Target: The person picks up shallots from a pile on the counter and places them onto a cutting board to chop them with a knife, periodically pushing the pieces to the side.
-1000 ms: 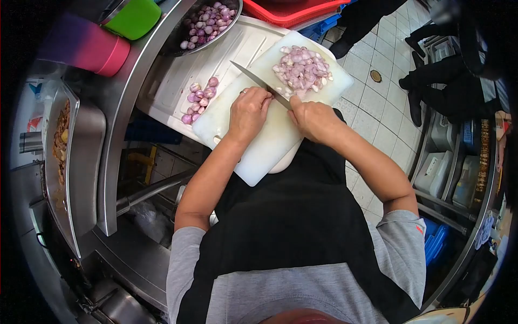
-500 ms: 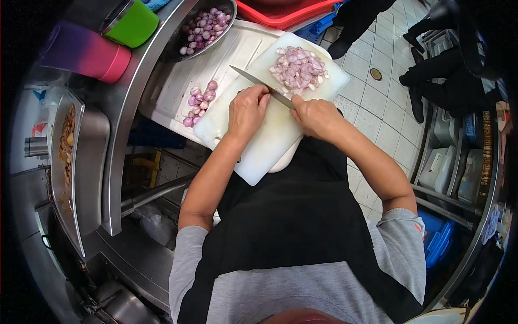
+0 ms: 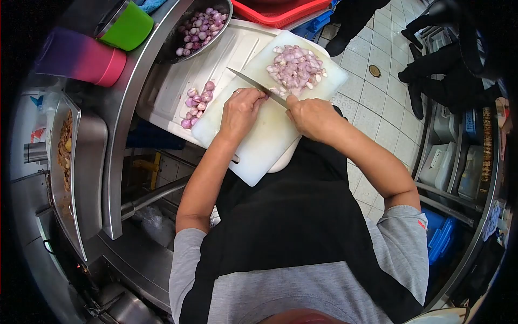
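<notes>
My right hand (image 3: 315, 117) is closed round the handle of a knife (image 3: 253, 83), whose blade points to the upper left across the white cutting board (image 3: 259, 156). Close to the blade, the fingers of my left hand (image 3: 241, 112) are bunched together; a shallot seems to be pinched at their tips, mostly hidden. Beyond the knife, a pile of sliced shallots (image 3: 295, 67) covers the far part of the board. Several peeled whole shallots (image 3: 197, 102) lie left of the board on a white tray (image 3: 167, 89).
A metal bowl (image 3: 226, 24) of whole shallots stands at the tray's far left corner. Beyond is a red basket (image 3: 275, 19). Purple-pink (image 3: 81, 59) and green (image 3: 129, 27) containers stand on the left counter, near a metal food pan (image 3: 89, 167). Other people's dark-clothed legs (image 3: 359, 19) show at the top and right.
My left hand has shifted slightly left and down, a little away from the blade's middle. The knife stays on the board in nearly the same pose. The whole view has shifted slightly.
</notes>
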Available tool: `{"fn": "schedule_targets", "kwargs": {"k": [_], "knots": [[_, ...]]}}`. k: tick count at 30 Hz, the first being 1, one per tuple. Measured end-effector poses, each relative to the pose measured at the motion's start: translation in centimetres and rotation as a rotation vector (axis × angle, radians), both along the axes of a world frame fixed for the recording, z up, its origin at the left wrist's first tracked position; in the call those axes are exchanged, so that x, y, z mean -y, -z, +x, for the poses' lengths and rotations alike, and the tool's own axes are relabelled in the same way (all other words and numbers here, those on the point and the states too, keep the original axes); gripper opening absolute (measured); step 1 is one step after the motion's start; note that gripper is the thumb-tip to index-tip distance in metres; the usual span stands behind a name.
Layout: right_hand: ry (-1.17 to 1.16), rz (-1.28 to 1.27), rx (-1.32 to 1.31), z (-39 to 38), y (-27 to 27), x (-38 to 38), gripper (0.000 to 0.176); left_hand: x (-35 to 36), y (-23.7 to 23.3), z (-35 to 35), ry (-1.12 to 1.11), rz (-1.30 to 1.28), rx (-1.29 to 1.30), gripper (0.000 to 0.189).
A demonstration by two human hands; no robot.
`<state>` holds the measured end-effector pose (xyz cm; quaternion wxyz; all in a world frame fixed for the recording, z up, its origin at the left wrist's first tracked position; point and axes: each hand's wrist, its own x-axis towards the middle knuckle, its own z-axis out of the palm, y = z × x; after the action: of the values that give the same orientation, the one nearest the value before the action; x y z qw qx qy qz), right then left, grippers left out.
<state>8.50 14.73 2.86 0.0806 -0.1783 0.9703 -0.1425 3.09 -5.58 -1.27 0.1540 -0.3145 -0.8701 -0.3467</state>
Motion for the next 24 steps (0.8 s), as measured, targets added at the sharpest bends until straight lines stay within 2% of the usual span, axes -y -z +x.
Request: {"fn": "schedule_targets", "kwargs": {"k": [9,12,18,20,24], "knots": [[-0.035,0.028,0.076,0.2,-2.4,0.1,0.026,0.1,0.1,0.0,0.007,0.000,-0.009,0.008],[0.004,-0.064,-0.005,-0.1,0.3,0.7,0.026,0.0,-0.1,-0.1,0.005,0.005,-0.019,0.009],[-0.027,-0.005,0.116,-0.2,-2.5,-0.3,0.027,0.1,0.2,-0.1,0.006,-0.012,-0.031,0.008],[0.008,-0.032,0.088,-0.1,0.0,0.2,0.028,0.1,0.1,-0.2,0.001,-0.013,-0.036,0.008],[0.041,-0.090,0.095,-0.5,0.2,0.3,0.029,0.1,0.1,-0.2,0.005,0.004,-0.037,0.008]]}}
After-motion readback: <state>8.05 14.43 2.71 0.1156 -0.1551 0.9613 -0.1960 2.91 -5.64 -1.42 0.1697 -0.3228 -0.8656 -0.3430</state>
